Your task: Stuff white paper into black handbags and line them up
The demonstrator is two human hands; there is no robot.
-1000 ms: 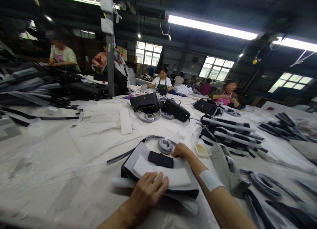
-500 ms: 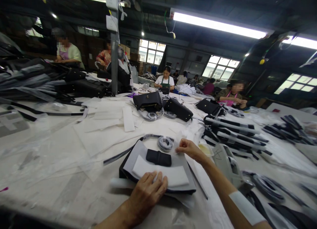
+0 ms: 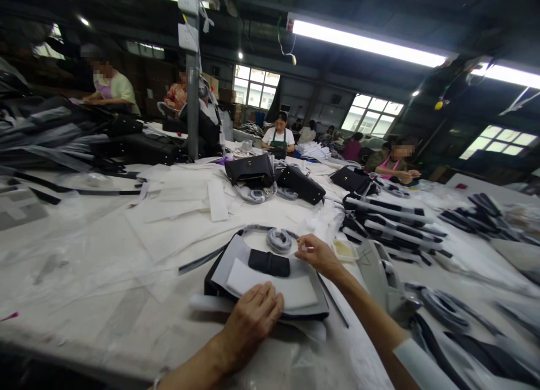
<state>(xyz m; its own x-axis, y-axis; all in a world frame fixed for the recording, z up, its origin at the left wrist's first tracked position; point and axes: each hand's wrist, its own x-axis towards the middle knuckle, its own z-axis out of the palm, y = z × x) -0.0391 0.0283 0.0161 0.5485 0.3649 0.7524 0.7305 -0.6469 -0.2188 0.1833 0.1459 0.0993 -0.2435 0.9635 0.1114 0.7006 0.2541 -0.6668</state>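
A black handbag point(image 3: 213, 277) lies on the table before me, its upper face covered by a grey-white sheet point(image 3: 225, 266). On that sheet rest a small black pouch point(image 3: 269, 263) with a band around its middle and a folded white pad point(image 3: 295, 297). My left hand point(image 3: 255, 311) lies over the pad's near edge, fingers stretched out and pressing lightly. At the bag's far right corner my right hand point(image 3: 316, 254) is raised with fingers bent in a pinch; whatever they hold is too small to make out. Beside it sits a plastic-wrapped coiled strap point(image 3: 279, 240).
A yellowish dish point(image 3: 345, 249) and a grey tape dispenser point(image 3: 375, 272) stand right of my right arm. Wrapped black straps point(image 3: 392, 221) are piled beyond. Finished black bags point(image 3: 250, 170) and white paper sheets point(image 3: 181, 193) lie farther back. Several co-workers sit around; a post point(image 3: 193, 97) rises behind.
My right hand stays by the bag's far right corner, its fingers slightly less curled. My left hand remains on the pad, barely shifted. The whole view has turned slightly.
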